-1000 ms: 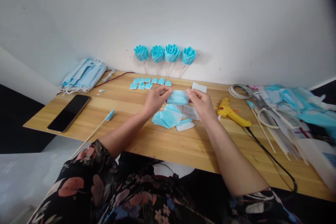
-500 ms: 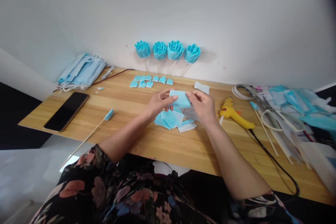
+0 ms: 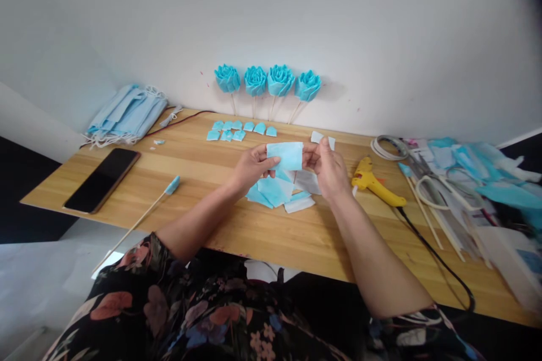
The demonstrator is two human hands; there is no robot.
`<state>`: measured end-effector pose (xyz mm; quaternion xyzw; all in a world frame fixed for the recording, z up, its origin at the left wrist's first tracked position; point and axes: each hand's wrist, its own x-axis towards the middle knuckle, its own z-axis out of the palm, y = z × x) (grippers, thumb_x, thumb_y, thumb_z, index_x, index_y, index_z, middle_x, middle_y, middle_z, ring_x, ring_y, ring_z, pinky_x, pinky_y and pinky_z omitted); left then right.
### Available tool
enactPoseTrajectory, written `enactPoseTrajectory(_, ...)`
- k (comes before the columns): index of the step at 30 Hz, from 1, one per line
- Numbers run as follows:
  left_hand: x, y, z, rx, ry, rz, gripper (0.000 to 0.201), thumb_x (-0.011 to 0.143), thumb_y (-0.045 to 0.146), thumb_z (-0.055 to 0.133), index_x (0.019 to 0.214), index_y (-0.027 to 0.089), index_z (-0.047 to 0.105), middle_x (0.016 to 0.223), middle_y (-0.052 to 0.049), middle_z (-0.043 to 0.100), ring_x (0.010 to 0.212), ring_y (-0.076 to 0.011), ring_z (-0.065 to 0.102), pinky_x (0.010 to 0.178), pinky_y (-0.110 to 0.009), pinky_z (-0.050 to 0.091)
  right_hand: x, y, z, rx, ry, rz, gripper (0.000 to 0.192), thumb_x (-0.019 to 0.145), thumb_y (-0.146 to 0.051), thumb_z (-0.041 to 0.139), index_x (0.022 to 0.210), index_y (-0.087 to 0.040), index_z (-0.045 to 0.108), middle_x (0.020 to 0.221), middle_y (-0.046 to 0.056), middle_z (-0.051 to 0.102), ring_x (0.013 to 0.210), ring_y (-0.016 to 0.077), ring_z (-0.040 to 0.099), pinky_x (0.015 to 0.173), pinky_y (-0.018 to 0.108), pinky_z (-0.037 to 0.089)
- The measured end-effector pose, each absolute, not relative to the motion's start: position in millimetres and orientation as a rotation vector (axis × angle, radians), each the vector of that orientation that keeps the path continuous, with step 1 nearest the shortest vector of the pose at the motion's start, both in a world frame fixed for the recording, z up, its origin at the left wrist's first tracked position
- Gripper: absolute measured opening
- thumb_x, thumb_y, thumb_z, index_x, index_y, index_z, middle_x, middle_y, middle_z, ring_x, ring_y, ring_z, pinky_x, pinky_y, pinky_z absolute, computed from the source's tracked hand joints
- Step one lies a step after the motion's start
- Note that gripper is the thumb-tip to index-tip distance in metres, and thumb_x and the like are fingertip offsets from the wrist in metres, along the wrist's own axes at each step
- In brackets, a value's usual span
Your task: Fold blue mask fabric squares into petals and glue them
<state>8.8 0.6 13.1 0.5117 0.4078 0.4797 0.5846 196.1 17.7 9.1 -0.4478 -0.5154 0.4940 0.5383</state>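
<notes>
My left hand point(image 3: 253, 168) pinches the left edge of a light blue rectangle of mask fabric point(image 3: 287, 155), thumb in front. The piece is held up above the table, its face toward me. At its right edge is my right hand point(image 3: 328, 166), thumb raised away from the fingers; the fingertips reach the edge, partly hidden. Beneath both hands lies a loose pile of blue fabric pieces point(image 3: 273, 190), with a greyish piece point(image 3: 307, 181) beside it.
Several small cut petals point(image 3: 239, 135) lie in rows behind my hands. Blue fabric roses point(image 3: 280, 80) on sticks lean at the wall. A stick with a blue tip point(image 3: 146, 212), phone point(image 3: 101, 180) and stacked masks point(image 3: 127, 113) are left; a yellow glue gun point(image 3: 376, 185) and scissors point(image 3: 440, 189) right.
The fabric piece now faces me more flatly, with more of its right side showing. My right thumb has lifted off the piece. The view has shifted slightly.
</notes>
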Motion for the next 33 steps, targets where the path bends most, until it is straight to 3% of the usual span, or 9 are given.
enactPoseTrajectory(6, 8.6, 2.8, 10.0, 1.165, 0.935, 1.207, 0.021, 0.077, 0.028, 0.073, 0.086, 0.013, 0.061, 0.057, 0.003, 0.060, 0.050, -0.0080, 0.055, 0.048, -0.020, 0.038, 195.6, 15.4, 9.6, -1.048, -1.328, 1.246, 0.045, 0.077, -0.065, 0.066, 0.080, -0.021, 0.072, 0.078, 0.003, 0.068, 0.070, 0.0165, 0.061, 0.070, 0.031, 0.052)
enactPoseTrajectory(9, 8.2, 3.5, 7.7, 1.175, 0.921, 1.217, 0.025, 0.076, 0.032, 0.075, 0.085, 0.013, 0.061, 0.057, 0.002, 0.059, 0.050, -0.0086, 0.055, 0.048, -0.021, 0.039, 194.6, 14.0, 11.1, -1.112, -1.417, 1.170, 0.031, 0.075, -0.052, 0.073, 0.076, -0.021, 0.071, 0.072, 0.000, 0.065, 0.068, 0.0153, 0.058, 0.068, 0.029, 0.048)
enactPoseTrajectory(17, 8.6, 2.5, 10.1, 1.035, 0.872, 1.248, 0.054, 0.085, 0.066, 0.055, 0.071, 0.014, 0.057, 0.060, -0.001, 0.054, 0.053, -0.0101, 0.053, 0.050, -0.023, 0.041, 193.0, 11.5, 12.6, -1.179, -1.479, 1.083, 0.021, 0.078, -0.040, 0.068, 0.071, -0.020, 0.068, 0.065, -0.002, 0.059, 0.062, 0.0126, 0.052, 0.063, 0.027, 0.040)
enactPoseTrajectory(22, 9.2, -0.9, 14.1, 0.969, 0.963, 1.207, 0.038, 0.069, 0.048, 0.079, 0.076, 0.014, 0.062, 0.061, 0.002, 0.055, 0.053, -0.0082, 0.050, 0.049, -0.021, 0.039, 189.7, 8.4, 10.8, -1.176, -1.552, 1.134, 0.024, 0.079, -0.043, 0.069, 0.074, -0.020, 0.069, 0.066, -0.002, 0.061, 0.063, 0.0128, 0.053, 0.062, 0.027, 0.040)
enactPoseTrajectory(26, 9.2, -2.4, 13.7, 0.891, 0.993, 1.182, 0.033, 0.070, 0.043, 0.077, 0.081, 0.014, 0.066, 0.067, 0.000, 0.063, 0.056, -0.0100, 0.056, 0.051, -0.022, 0.042, 188.2, 8.1, 9.9, -1.159, -1.544, 1.131, 0.029, 0.081, -0.046, 0.067, 0.071, -0.020, 0.070, 0.066, -0.001, 0.062, 0.065, 0.0136, 0.056, 0.065, 0.027, 0.044)
enactPoseTrajectory(33, 9.3, -2.1, 12.5, 0.878, 1.070, 1.133, 0.029, 0.072, 0.041, 0.076, 0.081, 0.015, 0.066, 0.064, 0.001, 0.061, 0.052, -0.0090, 0.054, 0.051, -0.022, 0.043, 188.0, 9.1, 13.7, -1.102, -1.412, 1.107, 0.032, 0.080, -0.053, 0.068, 0.078, -0.022, 0.073, 0.077, 0.002, 0.068, 0.070, 0.0147, 0.058, 0.069, 0.030, 0.049)
